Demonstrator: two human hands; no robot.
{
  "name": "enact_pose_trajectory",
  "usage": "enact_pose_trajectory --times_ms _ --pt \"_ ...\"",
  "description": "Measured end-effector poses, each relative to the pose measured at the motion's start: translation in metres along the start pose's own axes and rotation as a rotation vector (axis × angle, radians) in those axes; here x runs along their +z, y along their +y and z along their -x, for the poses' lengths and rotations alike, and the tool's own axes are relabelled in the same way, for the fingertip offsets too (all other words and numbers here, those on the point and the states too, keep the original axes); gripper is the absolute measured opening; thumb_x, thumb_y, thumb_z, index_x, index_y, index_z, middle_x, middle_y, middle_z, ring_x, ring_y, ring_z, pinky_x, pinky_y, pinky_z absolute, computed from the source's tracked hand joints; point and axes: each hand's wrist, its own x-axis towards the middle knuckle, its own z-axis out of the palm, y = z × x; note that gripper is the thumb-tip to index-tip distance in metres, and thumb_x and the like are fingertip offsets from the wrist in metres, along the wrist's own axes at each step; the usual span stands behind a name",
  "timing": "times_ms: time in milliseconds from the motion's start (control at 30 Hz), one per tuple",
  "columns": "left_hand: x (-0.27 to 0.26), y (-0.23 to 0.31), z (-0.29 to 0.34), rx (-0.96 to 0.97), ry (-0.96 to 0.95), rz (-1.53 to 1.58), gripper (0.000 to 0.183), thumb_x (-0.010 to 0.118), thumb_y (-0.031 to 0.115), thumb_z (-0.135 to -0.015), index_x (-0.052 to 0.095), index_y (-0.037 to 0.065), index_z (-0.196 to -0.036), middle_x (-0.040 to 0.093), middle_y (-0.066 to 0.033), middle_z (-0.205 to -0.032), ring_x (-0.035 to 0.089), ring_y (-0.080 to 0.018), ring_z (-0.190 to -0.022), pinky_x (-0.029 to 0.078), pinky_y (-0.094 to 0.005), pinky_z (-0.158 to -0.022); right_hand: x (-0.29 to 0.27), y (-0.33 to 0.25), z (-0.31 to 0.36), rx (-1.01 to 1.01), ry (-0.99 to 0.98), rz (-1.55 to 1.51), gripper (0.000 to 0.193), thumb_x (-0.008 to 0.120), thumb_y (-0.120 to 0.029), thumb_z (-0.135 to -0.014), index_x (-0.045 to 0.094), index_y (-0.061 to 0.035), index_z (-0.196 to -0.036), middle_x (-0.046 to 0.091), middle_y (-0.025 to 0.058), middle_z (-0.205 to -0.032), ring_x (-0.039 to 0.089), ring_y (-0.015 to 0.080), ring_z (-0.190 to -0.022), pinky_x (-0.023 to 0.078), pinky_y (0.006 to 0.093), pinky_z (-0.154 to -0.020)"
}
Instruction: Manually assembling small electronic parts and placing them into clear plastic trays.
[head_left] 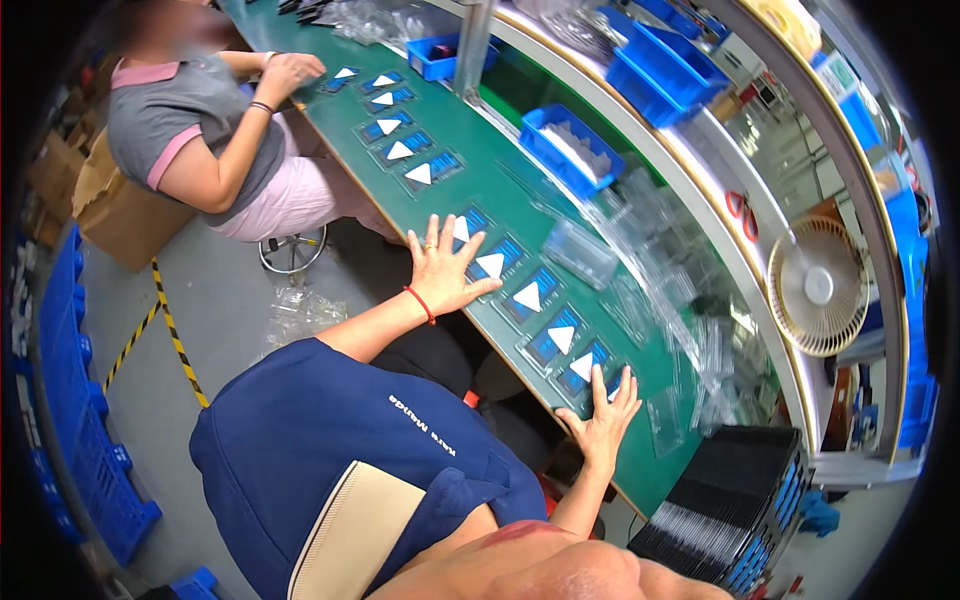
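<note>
A row of flat blue cards with white triangles (528, 297), seemingly in clear plastic packs, runs along the green table (510, 190) in front of me. At the row's left end my left hand (447, 268) lies with its fingers spread, its fingertips over or beside the first pack (462, 230). My right hand (605, 420) is at the other end, fingers apart, reaching over the last pack (618, 388) and largely covering it. Neither hand grips anything visible. Whether the fingertips press on the packs, I cannot tell.
Clear plastic cases (580, 254) lie beyond the row. A black stack of trays (725, 500) stands at the right, a fan (818, 285) behind. Blue bins (570, 150) line the far side. At far left a co-worker (205, 130) sits by another row of packs (400, 150).
</note>
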Motion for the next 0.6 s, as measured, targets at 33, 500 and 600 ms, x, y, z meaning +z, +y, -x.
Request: enact_pose_trajectory --times_ms 33,500,600 --pt "0.0 -0.003 -0.004 0.003 -0.009 0.004 0.087 0.049 0.078 -0.077 0.044 0.022 -0.143 0.018 -0.0252 -0.154 0.006 -0.047 -0.143 0.003 -0.0706 -0.108 0.001 -0.002 -0.003 0.011 -0.088 0.015 0.093 0.074 -0.065 -0.06 0.048 -0.0274 -0.141 0.026 0.0201 -0.152 0.024 0.0456 -0.138 0.016 0.063 -0.111" --pt "-0.004 -0.053 -0.049 0.128 0.079 0.058 0.078 0.052 0.068 -0.083 0.045 0.016 -0.141 0.027 -0.0273 -0.149 0.015 -0.0471 -0.142 0.008 -0.0638 -0.112 0.033 -0.054 -0.027 0.028 -0.074 0.024 0.078 0.075 -0.053 -0.073 0.047 -0.0277 -0.141 0.028 0.022 -0.15 0.024 0.0472 -0.137 0.017 0.0636 -0.11" --pt "0.0 -0.057 -0.045 0.146 0.258 0.164 0.075 0.06 0.06 -0.083 0.051 0.007 -0.135 0.034 -0.0281 -0.144 0.022 -0.0479 -0.139 0.015 -0.0636 -0.111 0.034 -0.059 -0.034 0.036 -0.061 0.032 0.078 0.075 -0.052 -0.072 0.048 -0.0269 -0.14 0.03 0.0219 -0.15 0.025 0.0473 -0.137 0.018 0.0634 -0.11"
